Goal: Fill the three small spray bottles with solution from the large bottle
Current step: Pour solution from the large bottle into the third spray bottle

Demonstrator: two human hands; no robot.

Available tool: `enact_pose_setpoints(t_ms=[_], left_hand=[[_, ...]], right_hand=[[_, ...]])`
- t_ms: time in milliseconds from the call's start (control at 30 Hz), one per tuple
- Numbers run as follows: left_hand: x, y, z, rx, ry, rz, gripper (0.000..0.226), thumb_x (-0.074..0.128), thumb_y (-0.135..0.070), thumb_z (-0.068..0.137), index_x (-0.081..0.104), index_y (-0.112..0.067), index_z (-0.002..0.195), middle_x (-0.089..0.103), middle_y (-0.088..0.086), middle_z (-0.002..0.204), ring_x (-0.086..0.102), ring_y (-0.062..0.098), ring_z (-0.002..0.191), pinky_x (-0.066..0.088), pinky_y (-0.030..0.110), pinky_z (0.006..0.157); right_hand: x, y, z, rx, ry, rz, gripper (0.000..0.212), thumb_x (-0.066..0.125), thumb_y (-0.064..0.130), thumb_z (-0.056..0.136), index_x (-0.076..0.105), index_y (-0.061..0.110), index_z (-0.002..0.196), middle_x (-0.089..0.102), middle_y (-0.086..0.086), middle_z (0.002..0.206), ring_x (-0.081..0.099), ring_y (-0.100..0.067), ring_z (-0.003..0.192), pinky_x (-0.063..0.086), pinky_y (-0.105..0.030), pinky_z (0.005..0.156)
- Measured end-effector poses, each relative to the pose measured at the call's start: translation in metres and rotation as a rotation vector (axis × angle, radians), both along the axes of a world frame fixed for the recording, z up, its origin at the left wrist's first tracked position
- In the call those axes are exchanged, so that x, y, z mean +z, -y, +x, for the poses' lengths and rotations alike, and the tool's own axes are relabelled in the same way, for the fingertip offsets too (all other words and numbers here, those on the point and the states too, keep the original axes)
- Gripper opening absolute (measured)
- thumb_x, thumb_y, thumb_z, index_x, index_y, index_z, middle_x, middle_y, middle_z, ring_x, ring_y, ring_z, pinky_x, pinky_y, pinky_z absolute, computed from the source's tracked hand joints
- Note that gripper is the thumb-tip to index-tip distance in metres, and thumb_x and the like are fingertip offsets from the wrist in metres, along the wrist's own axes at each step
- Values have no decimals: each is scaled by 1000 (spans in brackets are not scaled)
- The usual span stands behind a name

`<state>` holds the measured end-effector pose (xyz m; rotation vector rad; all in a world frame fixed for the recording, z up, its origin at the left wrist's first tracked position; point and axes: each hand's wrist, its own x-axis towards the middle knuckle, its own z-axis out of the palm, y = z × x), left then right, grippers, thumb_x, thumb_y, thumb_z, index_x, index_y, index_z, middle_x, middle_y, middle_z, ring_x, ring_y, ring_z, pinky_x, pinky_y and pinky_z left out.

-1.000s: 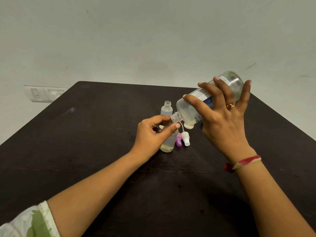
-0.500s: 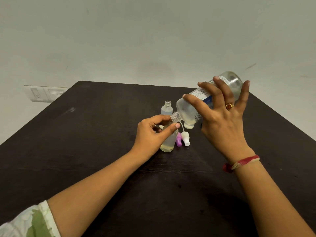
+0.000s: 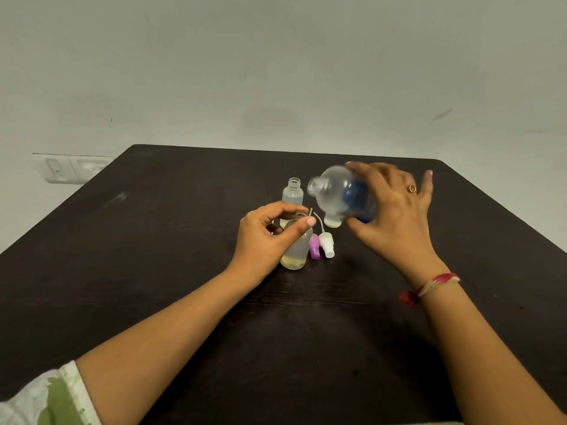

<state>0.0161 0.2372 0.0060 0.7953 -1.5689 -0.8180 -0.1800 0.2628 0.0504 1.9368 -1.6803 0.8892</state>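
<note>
Large bottle (image 3: 336, 191) tipped above small spray bottles at the middle of a dark table (image 3: 153, 271).
The table's near edge is cut off, and its surface stretches wide to either side. The blurred large bottle's base is hidden in the gripping right hand (image 3: 395, 216), mouth pointing left. The left hand (image 3: 264, 237) pinches the front spray bottle (image 3: 299, 251) at the neck, covering its mouth. The rear spray bottle (image 3: 293, 196) stands open. A pale object (image 3: 333, 221) beneath is unidentifiable. A purple spray cap (image 3: 314, 247) and white spray cap (image 3: 327, 244) lie beside.

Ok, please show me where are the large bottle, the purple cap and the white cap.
large bottle (image 3: 334, 191): head view, on its clear shoulder near the neck.
purple cap (image 3: 314, 247): head view, on its middle.
white cap (image 3: 327, 244): head view, on its middle.
</note>
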Motion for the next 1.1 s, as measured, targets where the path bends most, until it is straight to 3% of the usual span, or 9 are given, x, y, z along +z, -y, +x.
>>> enact_pose_setpoints(t_ms=[100, 167, 233, 333, 633, 767, 967, 1033, 1100], left_hand=[[-3, 3, 1, 39, 35, -30, 14, 73, -46, 74, 71, -40, 87, 73, -14, 90, 65, 14, 92, 53, 32, 74], [-4, 4, 1, 58, 43, -41, 18, 69, -52, 72, 71, -41, 86, 72, -14, 90, 63, 12, 94, 52, 29, 75], [-4, 3, 1, 65, 52, -50, 18, 69, -53, 71, 70, -41, 85, 72, -17, 90, 62, 10, 95, 52, 27, 76], [-4, 4, 1, 62, 60, -58, 16, 70, -52, 72, 70, -42, 85, 71, -21, 90, 62, 11, 95, 52, 27, 77], [-1, 0, 1, 68, 84, -23, 13, 77, -33, 78, 70, -39, 86, 69, -19, 88, 60, 10, 96, 51, 28, 72], [0, -1, 3, 83, 128, -50, 14, 76, -36, 77, 68, -40, 87, 68, -13, 92, 58, 8, 98, 50, 24, 78], [0, -1, 3, 89, 160, -78, 27, 72, -59, 66, 65, -45, 88, 66, -12, 94, 56, 0, 96, 47, 17, 78], [-1, -1, 4, 82, 178, -87, 32, 69, -62, 63, 63, -46, 90, 66, -12, 97, 55, -2, 98, 45, 14, 79], [0, -1, 4, 71, 212, -92, 41, 70, -64, 58, 60, -47, 94, 64, -17, 101, 52, -5, 102, 42, 9, 81]], right_hand=[[-4, 4, -7, 15, 354, -11, 75, 69, 55, 69, 43, 29, 133, 52, 4, 128, 49, -21, 120, 15, -57, 113], [-3, 6, -12, 40, 618, -74, 75, 70, 64, 67, 45, 26, 126, 56, 8, 123, 54, -14, 113, 35, -52, 107], [-2, 7, -19, 59, 837, -139, 72, 71, 62, 69, 46, 22, 124, 59, 11, 112, 59, -4, 101, 48, -34, 94], [-7, 11, -31, 67, 1005, -184, 69, 72, 49, 77, 42, 19, 131, 57, 19, 102, 57, 10, 92, 44, -10, 80], [-32, 28, -48, -52, 971, -116, 89, 78, 46, 71, 27, 25, 141, 52, -5, 122, 55, -18, 110, 47, -32, 95], [-36, 32, -51, -58, 979, -79, 87, 78, 42, 72, 28, 22, 141, 52, -6, 127, 56, -18, 112, 47, -30, 97], [-36, 32, -47, -67, 939, -51, 90, 74, 53, 67, 29, 25, 139, 43, 0, 139, 44, -22, 127, 38, -47, 107], [-36, 32, -48, -74, 902, -42, 88, 75, 48, 70, 30, 22, 140, 41, -1, 141, 41, -23, 129, 34, -44, 111], [-37, 32, -50, -105, 839, -14, 89, 76, 41, 74, 27, 19, 144, 37, -5, 144, 34, -26, 133, 24, -33, 110]])
